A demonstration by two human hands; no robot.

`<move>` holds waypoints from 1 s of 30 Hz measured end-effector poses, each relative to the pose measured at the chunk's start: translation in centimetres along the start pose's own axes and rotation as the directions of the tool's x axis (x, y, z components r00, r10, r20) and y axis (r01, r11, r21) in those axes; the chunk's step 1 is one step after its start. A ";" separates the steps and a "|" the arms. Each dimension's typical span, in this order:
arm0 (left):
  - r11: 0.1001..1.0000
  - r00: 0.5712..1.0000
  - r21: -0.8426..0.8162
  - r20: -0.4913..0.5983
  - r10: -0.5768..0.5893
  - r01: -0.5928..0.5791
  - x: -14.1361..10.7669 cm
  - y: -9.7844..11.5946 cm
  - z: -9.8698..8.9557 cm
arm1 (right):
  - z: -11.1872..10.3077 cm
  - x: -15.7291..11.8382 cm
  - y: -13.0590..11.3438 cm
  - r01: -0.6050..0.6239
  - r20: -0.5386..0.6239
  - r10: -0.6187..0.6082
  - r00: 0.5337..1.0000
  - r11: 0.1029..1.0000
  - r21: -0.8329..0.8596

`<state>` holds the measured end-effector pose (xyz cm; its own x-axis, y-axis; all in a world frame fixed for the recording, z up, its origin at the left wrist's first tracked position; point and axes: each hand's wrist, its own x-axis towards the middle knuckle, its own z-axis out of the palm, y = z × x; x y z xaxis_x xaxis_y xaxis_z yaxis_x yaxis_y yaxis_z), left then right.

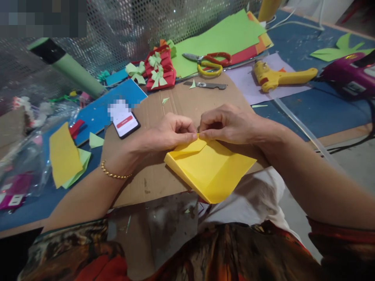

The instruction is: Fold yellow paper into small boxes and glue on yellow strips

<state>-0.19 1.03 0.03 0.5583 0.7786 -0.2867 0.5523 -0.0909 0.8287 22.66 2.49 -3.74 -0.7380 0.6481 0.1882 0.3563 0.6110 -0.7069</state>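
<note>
Left hand [172, 130] and right hand [230, 124], fingers curled nearly closed, meet thumb to thumb, pinching the top corner of smooth yellow paper [218, 168]. The sheet spreads below them, one side creased into a narrow strip. Beneath lies flat brown cardboard [140, 171]. Beyond the hands: metal scissors [201, 59]; past the right hand, a hard yellow glue gun [271, 78].
</note>
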 end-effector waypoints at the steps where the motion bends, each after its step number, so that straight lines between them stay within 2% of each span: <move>1: 1.000 1.000 0.001 0.018 0.001 -0.001 0.0 0.1 0.0 | 0.0 0.0 -0.1 0.015 0.013 -0.016 1.000 1.000 0.013; 5: 1.000 0.996 0.003 0.093 -0.003 0.003 -0.1 0.4 -0.2 | 0.1 0.1 -0.4 0.051 0.046 -0.054 0.998 0.997 0.061; 7: 1.000 0.996 0.005 0.088 -0.017 0.017 -0.1 0.5 -0.4 | 0.3 0.1 -0.5 0.018 0.032 -0.021 0.999 0.996 0.083; 13: 0.998 0.999 0.046 -0.014 -0.040 0.041 -0.3 0.4 -0.5 | 0.4 -0.3 -1.1 -0.136 -0.162 0.174 0.971 0.966 0.222; 17: 0.998 0.999 0.062 -0.045 0.008 -0.006 -0.4 0.5 -0.1 | -0.1 -0.2 -1.3 -0.118 -0.086 0.127 0.988 0.988 0.096; 21: 0.999 0.999 0.028 -0.028 0.020 -0.019 -0.6 0.6 0.4 | -0.2 0.0 -0.9 -0.046 -0.001 0.047 0.999 0.995 0.093; 27: 1.000 0.999 0.012 -0.029 0.015 -0.015 -0.6 0.7 0.5 | 0.0 0.0 -0.6 0.024 -0.016 -0.023 1.000 0.997 0.076; 30: 0.999 0.998 -0.033 -0.061 -0.018 0.016 -0.7 0.7 0.5 | -0.2 -0.1 -1.1 -0.007 -0.060 0.011 0.998 0.998 0.065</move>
<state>0.10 0.14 0.54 0.5094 0.8165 -0.2716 0.5405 -0.0580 0.8393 22.46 1.89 -2.87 -0.6984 0.6807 0.2209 0.3236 0.5757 -0.7509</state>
